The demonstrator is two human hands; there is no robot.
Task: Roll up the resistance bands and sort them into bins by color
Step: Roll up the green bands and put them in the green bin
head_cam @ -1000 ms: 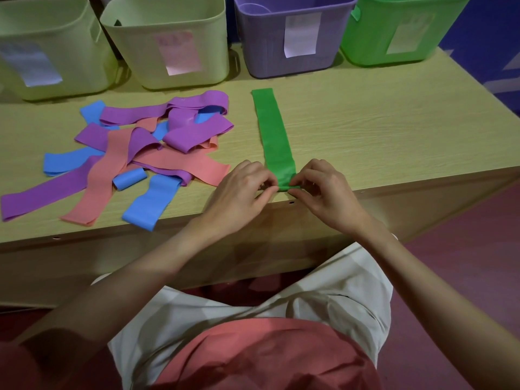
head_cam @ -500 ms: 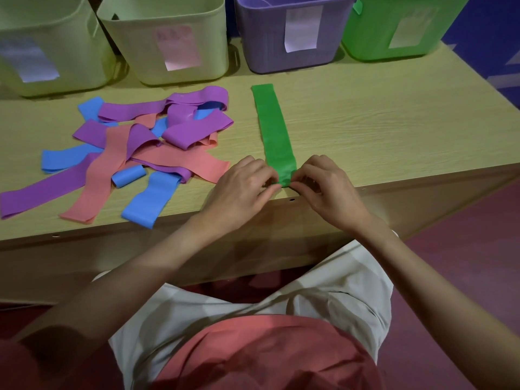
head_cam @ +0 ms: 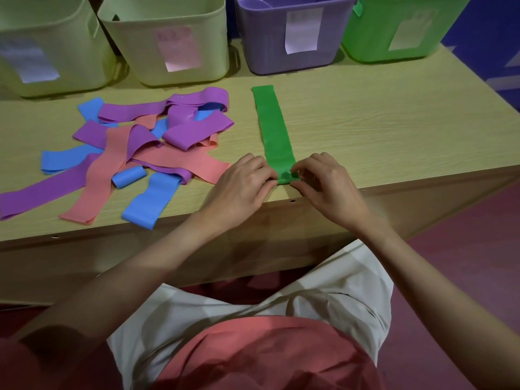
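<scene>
A green resistance band [head_cam: 272,128] lies flat on the wooden table [head_cam: 380,130], running from the table's near edge toward the bins. Its near end is curled into a small roll between my hands. My left hand [head_cam: 242,190] pinches the roll's left side and my right hand [head_cam: 326,184] pinches its right side. To the left lies a loose pile of purple [head_cam: 194,128], pink [head_cam: 180,164] and blue [head_cam: 149,201] bands, with one small rolled blue band [head_cam: 129,176] among them. A green bin [head_cam: 394,26] and a purple bin [head_cam: 289,35] stand at the back.
Two pale yellow-green bins [head_cam: 168,43] [head_cam: 47,46] with paper labels stand at the back left. The table's front edge runs just under my hands. Bare wood lies to the right of the green band.
The rolled end of the green band has grown slightly and moved a little away from the table edge; both hands followed it forward.
</scene>
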